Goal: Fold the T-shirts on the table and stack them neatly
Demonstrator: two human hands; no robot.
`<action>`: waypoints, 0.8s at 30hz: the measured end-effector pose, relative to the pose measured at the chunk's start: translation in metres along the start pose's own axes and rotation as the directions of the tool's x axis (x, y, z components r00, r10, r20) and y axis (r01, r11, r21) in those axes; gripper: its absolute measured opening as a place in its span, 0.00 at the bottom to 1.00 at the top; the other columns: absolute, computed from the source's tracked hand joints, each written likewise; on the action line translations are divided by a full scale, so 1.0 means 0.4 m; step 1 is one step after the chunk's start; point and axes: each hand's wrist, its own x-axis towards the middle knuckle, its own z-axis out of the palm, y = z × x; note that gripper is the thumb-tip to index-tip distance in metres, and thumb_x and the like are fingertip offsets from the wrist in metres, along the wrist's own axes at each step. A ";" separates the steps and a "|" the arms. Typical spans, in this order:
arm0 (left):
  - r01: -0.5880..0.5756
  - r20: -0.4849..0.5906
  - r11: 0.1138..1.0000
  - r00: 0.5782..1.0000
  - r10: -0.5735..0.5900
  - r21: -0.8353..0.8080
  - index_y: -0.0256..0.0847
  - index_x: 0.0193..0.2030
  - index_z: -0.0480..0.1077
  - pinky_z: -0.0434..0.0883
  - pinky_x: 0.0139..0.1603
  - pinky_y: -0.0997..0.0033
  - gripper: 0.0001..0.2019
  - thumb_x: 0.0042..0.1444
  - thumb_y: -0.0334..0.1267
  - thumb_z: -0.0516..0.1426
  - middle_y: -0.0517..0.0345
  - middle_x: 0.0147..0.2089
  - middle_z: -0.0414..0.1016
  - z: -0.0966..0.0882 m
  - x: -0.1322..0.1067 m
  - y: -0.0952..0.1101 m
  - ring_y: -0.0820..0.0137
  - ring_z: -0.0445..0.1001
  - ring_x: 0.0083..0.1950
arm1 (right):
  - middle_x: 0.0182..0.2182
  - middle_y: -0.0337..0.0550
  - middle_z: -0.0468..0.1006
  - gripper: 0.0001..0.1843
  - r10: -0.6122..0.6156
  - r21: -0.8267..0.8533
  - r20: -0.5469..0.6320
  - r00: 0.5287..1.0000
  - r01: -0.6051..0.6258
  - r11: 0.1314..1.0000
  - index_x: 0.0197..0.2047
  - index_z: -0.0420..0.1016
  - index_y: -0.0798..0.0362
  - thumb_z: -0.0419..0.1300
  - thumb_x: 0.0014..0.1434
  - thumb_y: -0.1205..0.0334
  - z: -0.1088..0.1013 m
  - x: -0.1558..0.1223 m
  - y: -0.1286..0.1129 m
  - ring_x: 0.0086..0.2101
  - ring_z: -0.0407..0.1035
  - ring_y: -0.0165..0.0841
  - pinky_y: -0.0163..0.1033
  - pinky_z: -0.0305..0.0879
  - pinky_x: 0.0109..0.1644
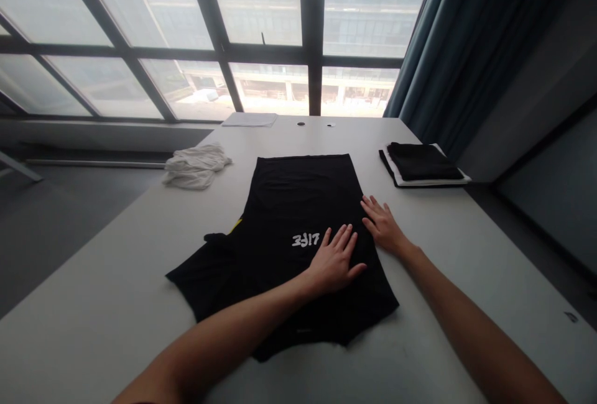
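Note:
A black T-shirt (298, 192) lies spread on the white table, its hem toward the window and its neckline toward me. White lettering (305, 240) on it appears upside down. One sleeve (196, 270) sticks out to the left, with a bit of yellow showing at its upper edge; on the right side no sleeve spreads out. My left hand (336, 260) rests flat on the shirt just right of the lettering, fingers spread. At the shirt's right edge, my right hand (381, 225) lies flat with its fingertips touching the fabric. Neither hand grips anything.
A crumpled white cloth (196, 166) lies at the table's left edge. Folded black and white garments (424, 163) are stacked at the right. Papers (250, 119) lie at the far end of the table (130, 304). Windows and a blue curtain (448, 50) stand beyond.

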 end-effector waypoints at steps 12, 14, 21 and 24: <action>0.113 -0.301 0.874 0.911 -0.281 -0.472 0.40 0.75 0.48 0.55 0.74 0.56 0.31 0.65 0.27 0.42 0.50 0.75 0.56 -0.029 0.034 -0.021 0.67 0.54 0.75 | 0.71 0.49 0.58 0.28 0.054 0.182 0.021 0.998 -0.057 0.982 0.71 0.60 0.48 0.43 0.71 0.54 0.008 0.003 0.003 0.71 0.46 0.41 0.63 0.43 0.72; 0.054 -0.262 0.923 0.951 -0.164 -0.380 0.43 0.75 0.50 0.53 0.75 0.53 0.31 0.65 0.26 0.43 0.52 0.74 0.57 -0.027 0.027 -0.015 0.67 0.52 0.76 | 0.69 0.50 0.61 0.28 0.088 0.215 -0.056 0.995 -0.074 0.974 0.70 0.62 0.51 0.42 0.71 0.54 0.007 0.005 0.006 0.70 0.48 0.40 0.61 0.45 0.72; 0.010 -0.041 0.999 0.999 -0.012 -0.047 0.37 0.73 0.54 0.47 0.75 0.43 0.28 0.70 0.46 0.48 0.45 0.75 0.53 -0.008 0.003 0.012 0.56 0.45 0.77 | 0.67 0.51 0.66 0.28 0.150 0.288 -0.165 0.975 -0.098 0.952 0.66 0.68 0.51 0.44 0.71 0.50 0.008 0.011 0.023 0.69 0.52 0.43 0.61 0.48 0.71; -0.028 -0.074 0.999 0.997 0.025 -0.041 0.35 0.73 0.54 0.46 0.76 0.48 0.27 0.71 0.43 0.46 0.45 0.76 0.53 -0.026 0.006 0.018 0.60 0.44 0.78 | 0.65 0.52 0.68 0.30 0.184 0.370 -0.225 0.957 -0.090 0.925 0.65 0.70 0.52 0.41 0.71 0.45 0.010 0.010 0.029 0.68 0.55 0.42 0.57 0.50 0.72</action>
